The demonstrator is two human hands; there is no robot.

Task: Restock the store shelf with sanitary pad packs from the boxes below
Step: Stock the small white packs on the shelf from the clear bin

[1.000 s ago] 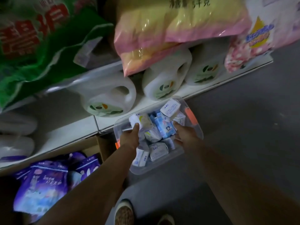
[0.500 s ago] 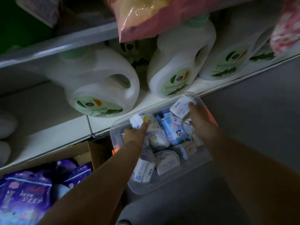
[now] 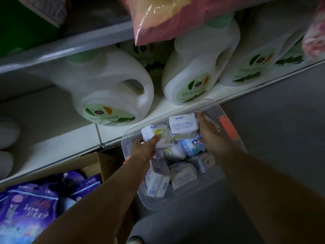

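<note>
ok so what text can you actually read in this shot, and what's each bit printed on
"ABC": white pad pack that the right hand holds in the clear bin
"ABC": pad pack that the left hand grips
"ABC": two packs lower in the bin
"L-XL": purple pack in the cardboard box
"PLANT": detergent jug label, rest blurred
Chinese characters on the purple bag: too blurred to read

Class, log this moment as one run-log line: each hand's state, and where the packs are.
left hand: grips yellow-marked pack | right hand: grips white pack | both inside clear bin | shelf: not yet restocked
</note>
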